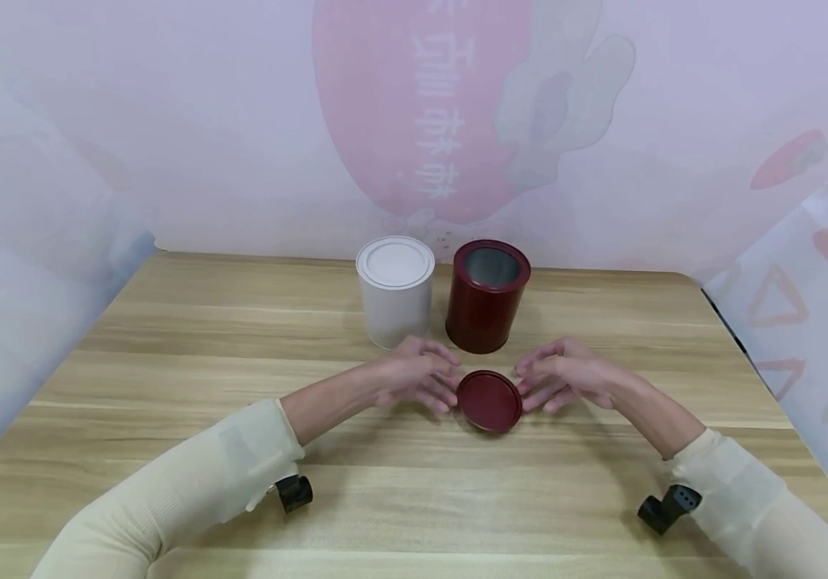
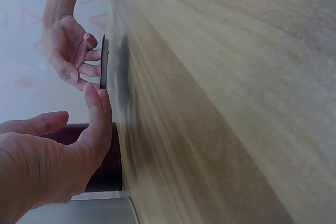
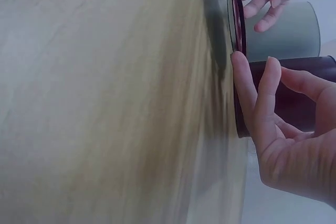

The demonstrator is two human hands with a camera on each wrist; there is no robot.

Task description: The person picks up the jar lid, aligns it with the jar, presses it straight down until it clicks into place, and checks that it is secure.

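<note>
Red lid (image 1: 489, 400) is lying flat on the tabletop (image 1: 168, 386), just in front of the open red tin (image 1: 487, 296); white tin (image 1: 395, 290) beside it. Left hand (image 1: 417, 373) and right hand (image 1: 566, 375) are flanking it, fingers relaxed, fingertips touching the rim, gripping nothing. Best pinching opposite edges evenly, lifting level.

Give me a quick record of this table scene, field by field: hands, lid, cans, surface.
left hand: fingertips at the left edge of the red lid, fingers loosely curved
right hand: fingertips at the lid's right edge
red lid: low over the table or on it; cannot tell if lifted
red can: upright, open, behind the lid
white can: upright, lid on, left of the red can, close beside it
table: light wood grain
grip: whether either hand pinches the lid cannot be told
</note>
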